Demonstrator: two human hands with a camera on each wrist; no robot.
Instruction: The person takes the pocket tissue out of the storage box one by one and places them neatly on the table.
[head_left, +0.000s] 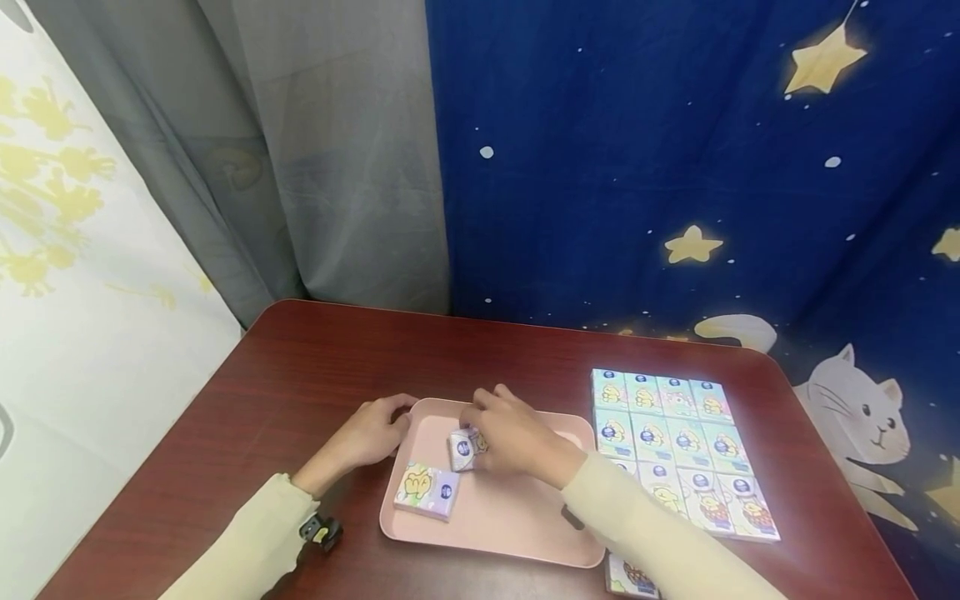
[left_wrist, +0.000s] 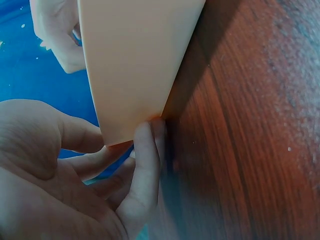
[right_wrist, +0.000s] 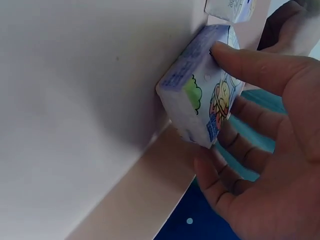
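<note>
A pink tray [head_left: 510,521] lies on the table. At its far left corner, my left hand [head_left: 375,432] pinches the rim; in the left wrist view the fingers [left_wrist: 145,160] bend against the tray's outer wall [left_wrist: 137,65]. Over the tray, my right hand [head_left: 517,437] grips a small tissue pack [right_wrist: 200,90] with a cartoon print, thumb on one face and fingertips along the opposite edge. That pack [head_left: 462,450] is close to the tray's far side, tilted in the right wrist view. A second tissue pack [head_left: 427,492] lies flat in the tray's near left corner.
Right of the tray, rows of tissue packs [head_left: 678,442] lie side by side, partly hidden by my right sleeve [head_left: 637,508]. Another pack [head_left: 632,577] shows at the tray's near right corner. The dark red table [head_left: 322,358] meets a blue starry curtain [head_left: 562,208] behind.
</note>
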